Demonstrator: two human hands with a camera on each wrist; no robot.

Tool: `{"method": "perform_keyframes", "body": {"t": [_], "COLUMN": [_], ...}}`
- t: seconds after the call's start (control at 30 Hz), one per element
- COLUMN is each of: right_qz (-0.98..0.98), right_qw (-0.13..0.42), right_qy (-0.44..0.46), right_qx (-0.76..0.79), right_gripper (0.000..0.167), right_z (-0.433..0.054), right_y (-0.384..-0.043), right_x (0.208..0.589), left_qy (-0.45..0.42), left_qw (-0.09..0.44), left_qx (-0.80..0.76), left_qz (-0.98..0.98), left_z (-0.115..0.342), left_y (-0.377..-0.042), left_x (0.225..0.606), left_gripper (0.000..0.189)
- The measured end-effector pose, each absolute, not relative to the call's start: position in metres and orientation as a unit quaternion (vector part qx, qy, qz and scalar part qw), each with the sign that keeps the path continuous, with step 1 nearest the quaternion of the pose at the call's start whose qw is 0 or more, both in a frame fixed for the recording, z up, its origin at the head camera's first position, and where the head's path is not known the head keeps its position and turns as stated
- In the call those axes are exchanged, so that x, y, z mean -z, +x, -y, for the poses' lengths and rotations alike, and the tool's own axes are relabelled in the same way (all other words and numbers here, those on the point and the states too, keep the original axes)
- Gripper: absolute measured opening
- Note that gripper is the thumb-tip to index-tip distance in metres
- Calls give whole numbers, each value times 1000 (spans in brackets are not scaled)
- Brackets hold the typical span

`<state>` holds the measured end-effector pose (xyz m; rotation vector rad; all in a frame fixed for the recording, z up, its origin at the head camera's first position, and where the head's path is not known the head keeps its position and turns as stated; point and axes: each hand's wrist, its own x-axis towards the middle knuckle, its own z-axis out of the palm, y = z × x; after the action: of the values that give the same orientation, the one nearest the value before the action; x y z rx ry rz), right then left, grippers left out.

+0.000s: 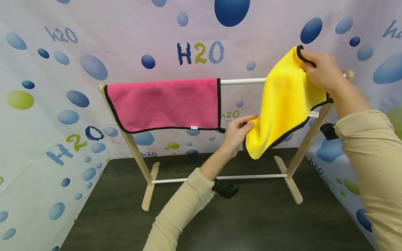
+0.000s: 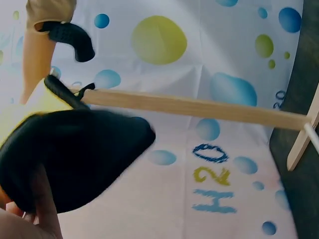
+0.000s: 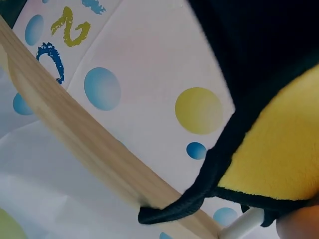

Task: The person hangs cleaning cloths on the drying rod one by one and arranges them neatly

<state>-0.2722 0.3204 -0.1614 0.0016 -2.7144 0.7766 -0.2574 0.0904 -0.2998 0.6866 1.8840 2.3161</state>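
Note:
A yellow towel (image 1: 279,104) with black edging hangs between my hands at the right part of a drying rack. My right hand (image 1: 323,71) pinches its upper edge, above the top bar (image 1: 243,81). Lower down, my left hand (image 1: 235,134) pinches the towel's left edge between thumb and fingers. The left wrist view shows the towel's dark underside (image 2: 89,154) over the left fingers (image 2: 45,204). In the right wrist view a black-edged corner (image 3: 169,214) overlaps the wooden post, close to the bar's end. The towel hides the right stretch of the top bar.
A pink towel (image 1: 163,104) with black edging hangs over the left half of the top bar. Wooden side posts (image 1: 309,139) and a lower white rod (image 1: 251,177) make up the rack on a dark table (image 1: 267,223). A patterned curtain (image 1: 125,21) stands behind.

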Motion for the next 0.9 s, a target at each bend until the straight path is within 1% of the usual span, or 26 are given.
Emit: {"method": "perform_keyframes", "body": {"t": [0.1, 0.17, 0.23, 0.3, 0.4, 0.5, 0.6, 0.67, 0.77, 0.83, 0.9], "right_qz": [946, 939, 931, 927, 926, 926, 918, 911, 901, 899, 902], "right_qw": [175, 211, 243, 263, 264, 268, 295, 316, 337, 339, 321], "right_qy": [1, 14, 25, 33, 28, 14, 12, 16, 21, 23, 20], "right_qx": [-274, -273, -270, -266, -267, -266, -265, -266, -271, -278, -289], "right_gripper": [47, 47, 47, 50, 55, 59, 60, 61, 63, 65, 69], "right_z": [-321, -323, -326, -330, -335, -336, -337, -338, -340, -342, -345], "right_y": [-269, -268, -265, -261, -255, -250, -247, -245, -243, -243, -243], "right_x": [161, 160, 157, 153, 145, 136, 128, 125, 121, 121, 123], "left_qy": [232, 244, 259, 278, 305, 328, 332, 319, 278, 259, 256], "left_qw": [20, 17, 24, 43, 75, 78, 44, 5, -51, -82, -94], "left_qx": [-732, -702, -664, -635, -608, -611, -632, -650, -675, -685, -689], "left_qz": [-641, -669, -701, -720, -729, -717, -699, -690, -682, -676, -672], "left_z": [-86, -82, -78, -72, -61, -51, -44, -41, -38, -38, -40], "left_y": [-260, -261, -260, -259, -257, -257, -258, -260, -267, -273, -279], "left_x": [289, 280, 268, 255, 231, 207, 183, 169, 149, 140, 135], "left_gripper": [25, 26, 29, 32, 38, 44, 48, 50, 53, 52, 49]}}
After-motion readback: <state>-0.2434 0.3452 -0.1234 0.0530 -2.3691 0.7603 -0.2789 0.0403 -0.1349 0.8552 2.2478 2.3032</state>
